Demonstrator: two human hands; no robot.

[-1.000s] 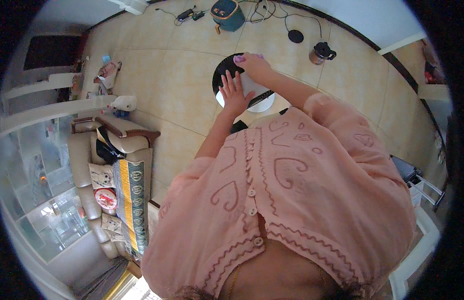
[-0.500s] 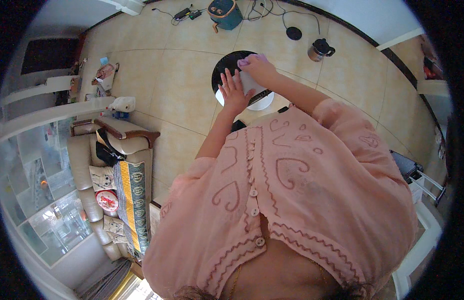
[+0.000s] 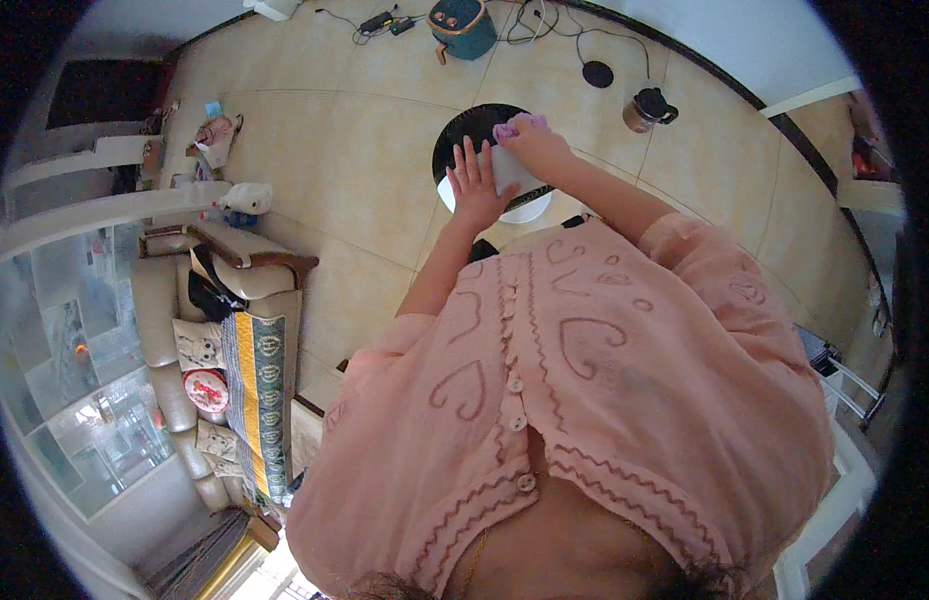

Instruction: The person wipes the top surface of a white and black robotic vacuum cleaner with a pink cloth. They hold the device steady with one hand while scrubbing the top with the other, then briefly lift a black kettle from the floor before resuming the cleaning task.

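Note:
A round black thing [image 3: 467, 128] with a patterned edge and a white lower part [image 3: 530, 210] stands in front of me. What kind of thing it is, I cannot tell. My left hand [image 3: 477, 185] rests on its near left side, fingers spread and stretched out. Bunched in my right hand [image 3: 537, 150] is a purple cloth [image 3: 506, 130], pressed to the top at the far right. Between the hands shows a pale grey patch [image 3: 512, 172]; whether it is a separate piece or a reflection is unclear.
Beyond, on the tiled floor, stand a dark green appliance [image 3: 463, 30], cables [image 3: 533, 22], a black disc [image 3: 598, 74] and a kettle [image 3: 645, 110] with a black handle. To the left are a sofa [image 3: 163, 340] with cushions and a white bag [image 3: 247, 197].
The whole view has shifted slightly. My right hand with the purple cloth has moved a little to the right over the black top. My left hand stays on it with fingers spread.

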